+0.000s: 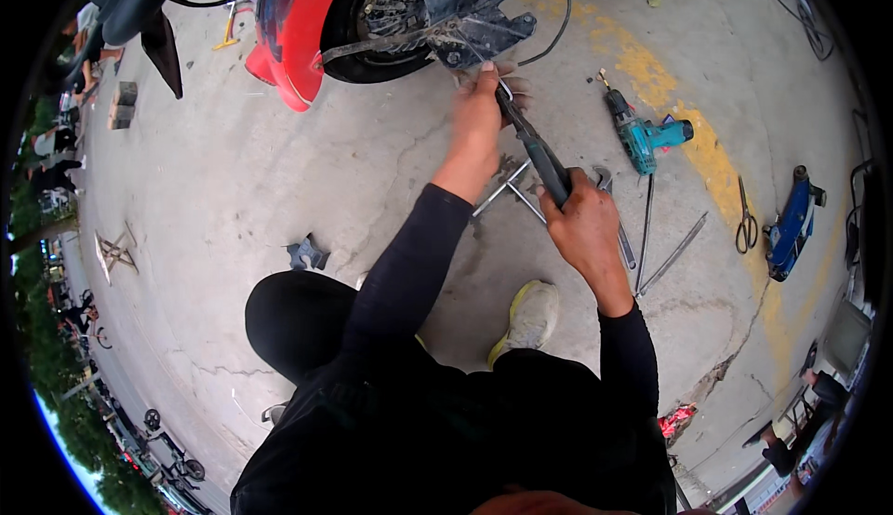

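A red two-wheeler's front wheel (pixel 349 54), under a red fender (pixel 296 45), is at the top. My left hand (pixel 476 122) is just below the dirty metal bracket (pixel 479 39) beside the wheel. Its thumb and fingers close round the head of the tool, partly blurred; what they grip there is hidden. In my right hand (pixel 588 227) are the dark handles of long-handled pliers (pixel 532 141). Their jaws point up and left into my left hand. Beneath the pliers, a chrome T-shaped wrench (pixel 502 187) lies on the concrete.
Right of my hands lie a teal cordless drill (pixel 640 138), an adjustable wrench (pixel 625 236), a metal bar (pixel 674 254), scissors (pixel 746 222) and a blue jack (pixel 793 222). A dark bracket-like part (pixel 307 253) lies by my left knee. My shoe (pixel 528 318) is below the tools.
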`<act>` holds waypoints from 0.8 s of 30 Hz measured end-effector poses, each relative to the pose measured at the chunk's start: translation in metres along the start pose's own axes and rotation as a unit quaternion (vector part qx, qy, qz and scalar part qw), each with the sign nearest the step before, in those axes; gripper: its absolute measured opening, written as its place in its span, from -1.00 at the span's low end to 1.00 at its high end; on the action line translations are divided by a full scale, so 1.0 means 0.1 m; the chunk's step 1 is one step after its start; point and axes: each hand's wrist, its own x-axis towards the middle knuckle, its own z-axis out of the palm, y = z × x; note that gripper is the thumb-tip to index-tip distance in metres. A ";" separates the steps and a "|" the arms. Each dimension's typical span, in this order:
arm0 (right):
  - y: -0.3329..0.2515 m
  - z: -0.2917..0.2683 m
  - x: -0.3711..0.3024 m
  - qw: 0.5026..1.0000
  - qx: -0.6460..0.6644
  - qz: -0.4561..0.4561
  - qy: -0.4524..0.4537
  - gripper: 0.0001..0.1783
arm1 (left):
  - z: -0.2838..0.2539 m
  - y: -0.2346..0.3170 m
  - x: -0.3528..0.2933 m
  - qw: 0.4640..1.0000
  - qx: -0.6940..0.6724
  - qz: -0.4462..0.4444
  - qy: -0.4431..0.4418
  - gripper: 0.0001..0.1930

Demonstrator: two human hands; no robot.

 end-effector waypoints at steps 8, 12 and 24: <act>-0.14 0.08 0.05 1.000 -0.016 0.007 -0.008 -0.65 | -0.18 0.07 0.13 0.995 -0.087 -0.032 -0.046 -0.65; -0.13 0.13 0.05 0.993 -0.105 -0.010 0.052 -0.63 | -0.20 0.01 0.18 0.986 -0.138 -0.018 -0.088 -0.65; 0.08 0.10 0.19 0.993 0.071 -0.043 -0.085 -0.64 | -0.24 -0.06 0.03 0.965 -0.215 -0.055 -0.137 -0.52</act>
